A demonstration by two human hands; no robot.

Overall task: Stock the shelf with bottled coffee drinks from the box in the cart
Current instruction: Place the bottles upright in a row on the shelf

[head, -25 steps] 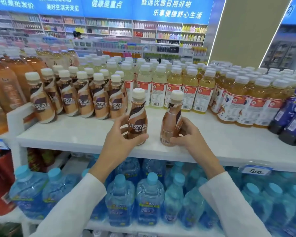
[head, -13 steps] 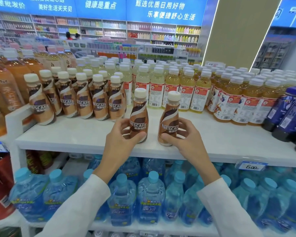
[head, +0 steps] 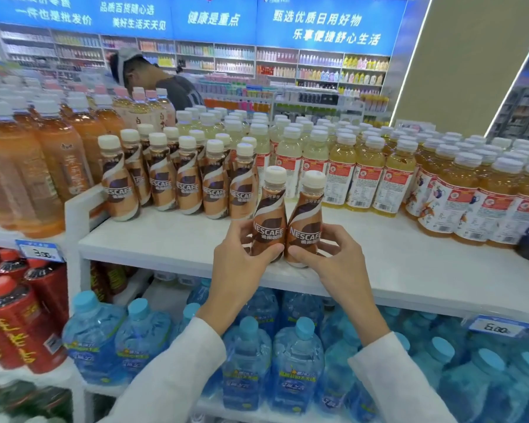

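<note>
the left hand [head: 242, 267] curls round the lower body of one coffee bottle [head: 268, 218], and the right hand [head: 330, 264] grips a second coffee bottle [head: 305, 224] likewise. both bottles are near upright, caps up, labels toward the camera and sides touching, close to the front edge of the white shelf [head: 165, 239]. bare shelf lies to either side and behind, up to the stocked coffee row [head: 190, 184] and the yellow drinks [head: 364, 178].

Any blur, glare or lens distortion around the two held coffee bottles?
Head view: the left coffee bottle and right coffee bottle are sharp, labels readable, lighting bright and even; toward the head view's edges, wide-angle distortion bows the shelf, and the orange tea bottles far left look smeared.
</note>
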